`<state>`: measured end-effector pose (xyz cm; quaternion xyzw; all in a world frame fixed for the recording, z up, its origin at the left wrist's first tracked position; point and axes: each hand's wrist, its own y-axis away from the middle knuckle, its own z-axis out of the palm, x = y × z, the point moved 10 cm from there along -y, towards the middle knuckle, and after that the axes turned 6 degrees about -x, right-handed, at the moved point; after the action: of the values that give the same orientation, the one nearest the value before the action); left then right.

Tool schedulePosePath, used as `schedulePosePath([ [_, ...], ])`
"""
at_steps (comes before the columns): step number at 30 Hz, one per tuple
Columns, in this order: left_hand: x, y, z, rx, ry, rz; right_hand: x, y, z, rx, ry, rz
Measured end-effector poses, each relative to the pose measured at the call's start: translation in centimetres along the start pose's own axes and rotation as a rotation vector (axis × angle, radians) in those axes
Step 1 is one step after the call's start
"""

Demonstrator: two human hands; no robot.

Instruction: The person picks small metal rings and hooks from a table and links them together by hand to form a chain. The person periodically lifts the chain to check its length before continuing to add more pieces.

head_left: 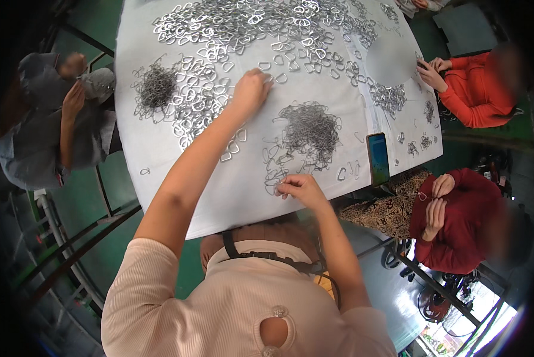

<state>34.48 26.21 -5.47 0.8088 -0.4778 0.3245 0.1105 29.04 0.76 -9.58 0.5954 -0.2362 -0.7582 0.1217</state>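
Beyond the tangled grey-wire heap (313, 134), the left hand (253, 93) is reaching, grip unclear; nearside, the right hand (302, 190) is pinching thin grey wire (276, 189).

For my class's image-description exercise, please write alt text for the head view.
A person's left hand reaches among silver, D-shaped metal rings on a white, cloth-covered table; the right hand is at thin, grey bent-wire pieces near the closer edge. Other people are around the table.
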Motion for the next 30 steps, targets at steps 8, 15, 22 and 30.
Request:
schedulePosePath([
  [8, -1.4, -2.3, 2.9, -0.07, -0.16, -0.172, -1.0, 0.0, -4.6, 0.186, 0.043, -0.041],
  [15, -4.3, 0.6, 2.3, -0.135, -0.078, -0.306, -3.1, -1.3, -3.2, 0.305, 0.088, -0.091],
  [22, -3.1, 4.3, 0.5, -0.104, -0.098, -0.256, -3.2, -1.0, -0.2, 0.36, 0.081, -0.167],
  [30, 1.1, 12.1, -3.9, -0.172, 0.666, -0.323, -4.3, -1.1, 2.0, 0.537, 0.163, -0.227],
])
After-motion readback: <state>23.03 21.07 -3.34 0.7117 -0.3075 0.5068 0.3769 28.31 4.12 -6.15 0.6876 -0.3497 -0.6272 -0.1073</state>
